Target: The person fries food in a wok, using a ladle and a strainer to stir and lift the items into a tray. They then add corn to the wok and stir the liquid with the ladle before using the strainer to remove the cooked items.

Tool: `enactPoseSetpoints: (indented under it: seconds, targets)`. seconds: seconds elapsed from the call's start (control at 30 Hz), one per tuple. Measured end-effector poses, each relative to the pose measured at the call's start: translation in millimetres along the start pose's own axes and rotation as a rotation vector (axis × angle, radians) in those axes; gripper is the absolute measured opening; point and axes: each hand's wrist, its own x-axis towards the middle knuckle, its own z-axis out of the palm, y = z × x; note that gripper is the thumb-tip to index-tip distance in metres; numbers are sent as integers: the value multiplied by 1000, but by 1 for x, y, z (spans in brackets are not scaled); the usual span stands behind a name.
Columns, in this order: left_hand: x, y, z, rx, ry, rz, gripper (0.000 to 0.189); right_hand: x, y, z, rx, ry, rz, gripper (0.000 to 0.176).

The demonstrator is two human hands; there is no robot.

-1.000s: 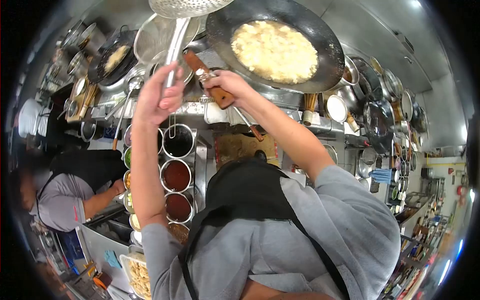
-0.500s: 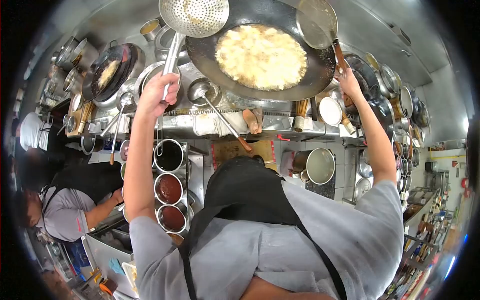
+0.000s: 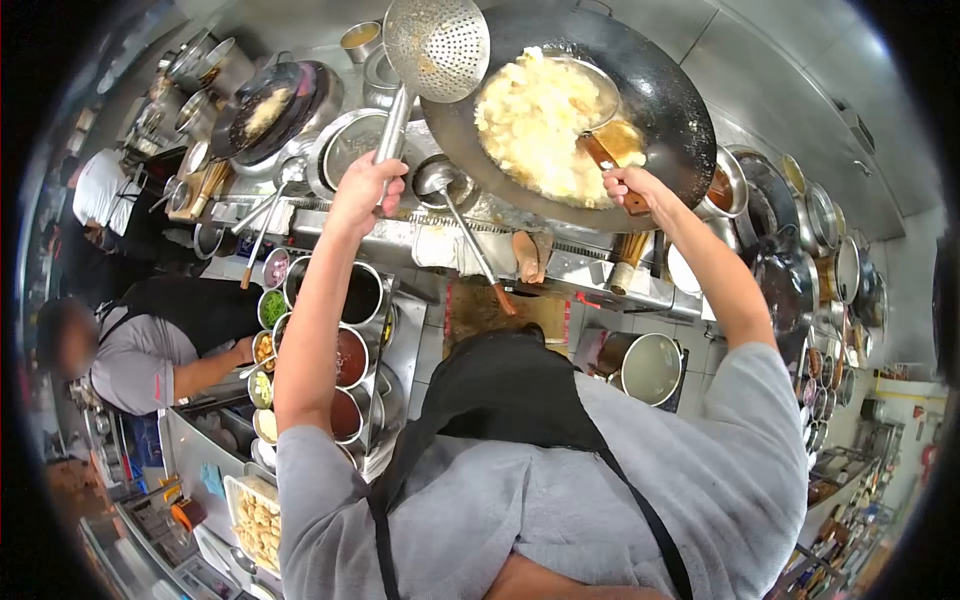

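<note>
Dipping beyond the right hand (image 3: 634,186) gripping it, the strainer (image 3: 598,92) now reaches frying pieces (image 3: 522,122); the left hand (image 3: 366,190) clasps a perforated skimmer (image 3: 437,52).

Bare forearms (image 3: 318,310) forward, well apart; left grip (image 3: 370,192), right grip (image 3: 632,188) both curled.

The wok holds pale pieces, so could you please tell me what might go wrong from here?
Liquid in the wok might splash the right hand, which grips the strainer's wooden handle over it. The perforated ladle in the left hand overlaps the wok's edge in this view, so drips could land outside.
</note>
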Motion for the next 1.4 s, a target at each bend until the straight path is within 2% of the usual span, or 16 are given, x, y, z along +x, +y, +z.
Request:
enactPoseSetpoints:
  seconds: [0.03,0.1,0.13,0.2,0.27,0.33,0.63,0.8,0.87,0.93,1.0,1.07,1.27,1.3,1.33,1.4]
  targets:
    - [-1,-1,1,-8,20,5,12,5,-6,8,160,-60,37,25]
    - [3,-6,-3,2,36,3,15,24,3,-1,188,-216,-101,29]
    - [-1,-7,-2,18,74,6,18,23,4,2,259,-141,-98,30]
    - [-10,-7,-2,74,104,-26,20,-8,23,15,108,-80,-338,31]
    - [-6,-16,-6,23,121,-9,19,-27,17,27,496,-161,-112,20]
    - [-3,-13,0,-23,61,3,17,-42,2,48,589,-185,-75,27]
    - [44,-20,36,21,48,-176,10,-75,17,15,317,-185,-219,23]
    - [102,-43,113,-48,-25,-275,13,-120,0,28,-91,183,-376,7]
    - [127,-50,159,-158,-102,-259,17,-123,-4,37,-304,357,-460,15]
    - [172,-65,195,-369,-283,-428,21,-104,5,42,-578,645,-480,24]
    - [181,-65,230,-475,-300,-509,23,-107,3,65,-874,849,-406,33]
    - [186,-69,241,-581,-310,-594,25,-108,11,66,-1026,928,-465,33]
    - [185,-99,231,-598,-419,-608,26,-138,13,51,-942,988,-429,35]
    - [181,-101,229,-634,-423,-643,27,-148,11,50,-982,997,-470,35]
    - [178,-103,225,-636,-425,-647,27,-145,19,25,-1032,979,-674,33]
    - [172,-109,217,-693,-513,-648,27,-180,4,43,-782,873,-461,32]
